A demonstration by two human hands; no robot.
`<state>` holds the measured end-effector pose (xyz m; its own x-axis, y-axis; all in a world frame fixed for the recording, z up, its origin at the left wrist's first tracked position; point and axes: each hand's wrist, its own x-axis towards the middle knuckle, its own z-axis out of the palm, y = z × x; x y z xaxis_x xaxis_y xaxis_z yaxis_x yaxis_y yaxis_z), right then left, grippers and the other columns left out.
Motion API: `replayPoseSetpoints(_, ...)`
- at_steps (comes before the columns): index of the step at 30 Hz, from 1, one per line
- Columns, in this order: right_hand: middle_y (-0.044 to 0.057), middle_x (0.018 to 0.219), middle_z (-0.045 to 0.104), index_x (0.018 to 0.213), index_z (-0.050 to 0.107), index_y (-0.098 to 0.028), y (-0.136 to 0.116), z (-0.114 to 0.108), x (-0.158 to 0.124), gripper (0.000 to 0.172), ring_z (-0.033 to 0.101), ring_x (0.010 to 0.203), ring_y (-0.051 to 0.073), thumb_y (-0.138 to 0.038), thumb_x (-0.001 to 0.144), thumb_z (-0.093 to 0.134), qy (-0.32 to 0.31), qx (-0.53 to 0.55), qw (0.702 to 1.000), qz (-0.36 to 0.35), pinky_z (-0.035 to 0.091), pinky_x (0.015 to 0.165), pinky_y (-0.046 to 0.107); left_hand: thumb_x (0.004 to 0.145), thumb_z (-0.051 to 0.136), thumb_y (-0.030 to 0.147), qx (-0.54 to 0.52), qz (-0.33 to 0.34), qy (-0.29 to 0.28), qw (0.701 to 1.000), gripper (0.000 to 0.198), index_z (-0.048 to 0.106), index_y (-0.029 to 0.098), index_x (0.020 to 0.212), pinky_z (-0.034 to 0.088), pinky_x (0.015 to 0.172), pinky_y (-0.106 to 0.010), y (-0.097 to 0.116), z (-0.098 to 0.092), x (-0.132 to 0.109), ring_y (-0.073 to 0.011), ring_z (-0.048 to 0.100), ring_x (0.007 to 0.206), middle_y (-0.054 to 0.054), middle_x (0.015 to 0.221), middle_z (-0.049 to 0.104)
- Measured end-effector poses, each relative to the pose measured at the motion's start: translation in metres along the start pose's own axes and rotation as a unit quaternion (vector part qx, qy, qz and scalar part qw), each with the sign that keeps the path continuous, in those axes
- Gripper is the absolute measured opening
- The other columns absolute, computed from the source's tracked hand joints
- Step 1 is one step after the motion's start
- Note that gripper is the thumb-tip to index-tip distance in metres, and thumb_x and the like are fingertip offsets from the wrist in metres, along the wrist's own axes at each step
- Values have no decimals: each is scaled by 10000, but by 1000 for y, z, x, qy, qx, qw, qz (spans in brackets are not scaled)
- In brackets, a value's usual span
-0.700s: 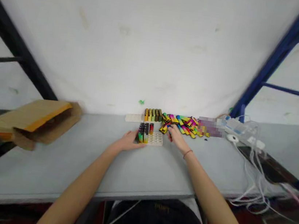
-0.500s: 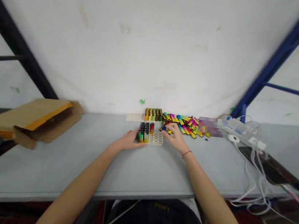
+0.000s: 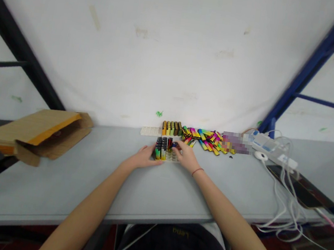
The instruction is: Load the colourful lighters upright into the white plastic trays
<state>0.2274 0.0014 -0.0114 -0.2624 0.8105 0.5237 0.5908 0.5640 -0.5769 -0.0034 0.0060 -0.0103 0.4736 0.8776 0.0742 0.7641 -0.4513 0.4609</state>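
Note:
A pale tray with rows of holes (image 3: 171,158) sits on the table before me. Several lighters (image 3: 161,149) stand upright in its left part, and a red one (image 3: 170,143) stands a little to their right. My left hand (image 3: 146,157) grips the tray's left side, thumb along the front edge. Over the tray's right part, my right hand (image 3: 185,155) pinches a lighter with a dark blue top (image 3: 174,145); its lower end is partly hidden. Behind the right hand lies a loose heap of shiny coloured lighters (image 3: 204,137).
A second tray (image 3: 150,131) by the wall bears yellow and green lighters (image 3: 172,128) standing upright. An open cardboard box (image 3: 43,131) lies at the left. On the right are a power strip (image 3: 274,151), white cables (image 3: 286,198) and a dark flat device (image 3: 300,187).
My right hand has moved left and slightly nearer, from the edge of the heap to over the tray, carrying the dark blue lighter. The left hand has stayed on the tray.

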Motion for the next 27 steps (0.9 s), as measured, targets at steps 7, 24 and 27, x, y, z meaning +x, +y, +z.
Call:
replayPoseSetpoints(7, 80, 949, 724, 1276, 486, -170, -4, 0, 1, 345, 694, 858, 202, -179, 936, 540, -8, -11, 1000, 14, 513, 803, 308, 742, 658, 647, 5, -3, 3, 1000, 911, 427, 151, 1470, 292, 1179, -541, 3, -1, 0, -388, 507, 1334, -165, 1453, 551)
replayPoseSetpoints(24, 102, 986, 653, 1328, 578, -189, 1, 2, 0, 372, 608, 901, 215, -170, 971, 474, -33, -130, 988, -83, 508, 856, 338, 734, 672, 620, -4, -2, 17, 1000, 817, 499, 168, 1392, 333, 1156, -521, 3, -1, -1, -376, 524, 1316, -150, 1428, 578)
replayPoseSetpoints(27, 116, 1054, 611, 1366, 558, -179, -4, 0, -3, 436, 584, 962, 223, -144, 939, 477, -23, -117, 989, -86, 501, 910, 357, 738, 666, 621, -7, 1, 13, 1000, 824, 493, 161, 1399, 335, 1155, -519, 2, -1, 0, -377, 513, 1325, -155, 1448, 558)
